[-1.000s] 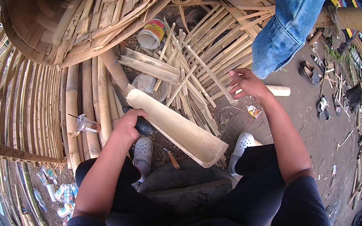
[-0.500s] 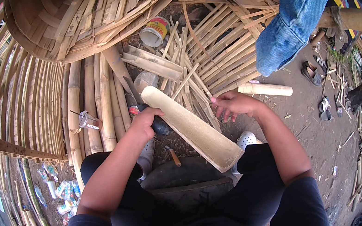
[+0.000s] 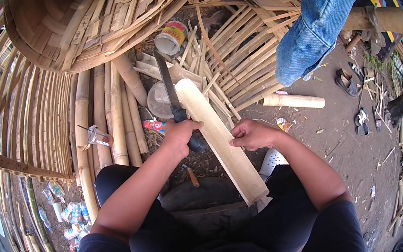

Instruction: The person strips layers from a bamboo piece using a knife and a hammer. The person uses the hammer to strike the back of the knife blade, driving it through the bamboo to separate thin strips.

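Observation:
My left hand (image 3: 180, 136) is closed around the black handle of a machete (image 3: 166, 79). Its dark blade points away from me, and the thumb rests at the left edge of a split bamboo length (image 3: 221, 149). This bamboo piece shows its pale hollow inside and slants from the far middle down to near my right knee. At its right edge is my right hand (image 3: 255, 134), fingers bent in and closed on the rim. Below, on the ground between my feet, lies a small tool with a wooden handle (image 3: 192, 176).
Long bamboo poles (image 3: 116, 123) run along the left, beside a plastic drink cup (image 3: 99, 135). Bamboo slats (image 3: 248, 56) and a paint-style bucket (image 3: 171, 37) lie ahead. A bamboo tube (image 3: 294, 100) sits at right, below a denim-covered leg (image 3: 321, 19). Woven bamboo (image 3: 108, 25) overhangs the far side.
The split bamboo has turned more upright. The machete has swung into fuller view, blade pointing away. My right hand has moved from apart beside the bamboo to grip its right edge.

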Motion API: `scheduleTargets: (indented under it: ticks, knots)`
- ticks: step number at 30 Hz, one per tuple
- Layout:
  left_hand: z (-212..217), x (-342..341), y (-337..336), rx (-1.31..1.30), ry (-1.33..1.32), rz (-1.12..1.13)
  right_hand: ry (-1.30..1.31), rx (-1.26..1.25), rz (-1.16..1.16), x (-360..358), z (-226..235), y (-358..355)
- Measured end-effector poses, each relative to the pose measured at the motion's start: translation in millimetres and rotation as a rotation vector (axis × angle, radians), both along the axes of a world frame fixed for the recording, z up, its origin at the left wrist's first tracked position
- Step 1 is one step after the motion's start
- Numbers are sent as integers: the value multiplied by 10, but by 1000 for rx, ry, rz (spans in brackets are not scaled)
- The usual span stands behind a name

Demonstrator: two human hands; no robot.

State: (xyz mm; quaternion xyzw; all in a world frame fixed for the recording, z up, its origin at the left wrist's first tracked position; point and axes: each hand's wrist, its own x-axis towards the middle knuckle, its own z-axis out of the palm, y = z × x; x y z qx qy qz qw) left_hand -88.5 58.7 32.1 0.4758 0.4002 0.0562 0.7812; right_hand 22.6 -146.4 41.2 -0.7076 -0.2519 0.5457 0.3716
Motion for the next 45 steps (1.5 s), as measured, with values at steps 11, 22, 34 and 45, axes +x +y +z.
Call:
scheduleTargets:
  ticks: [11, 22, 34, 45]
  knots:
    - [-124, 70, 278, -203, 24, -27, -750, 39, 133, 147, -504, -451]
    - [-107, -73, 649, -169, -64, 86, -1625, -224, 163, 195, -339, -473]
    - [192, -180, 204, -294, -21, -208, -1562, -464, 597, -29, -592, -98]
    - [310, -120, -208, 206, 24, -655, -1497, -447, 737, -238, -1185, 419]
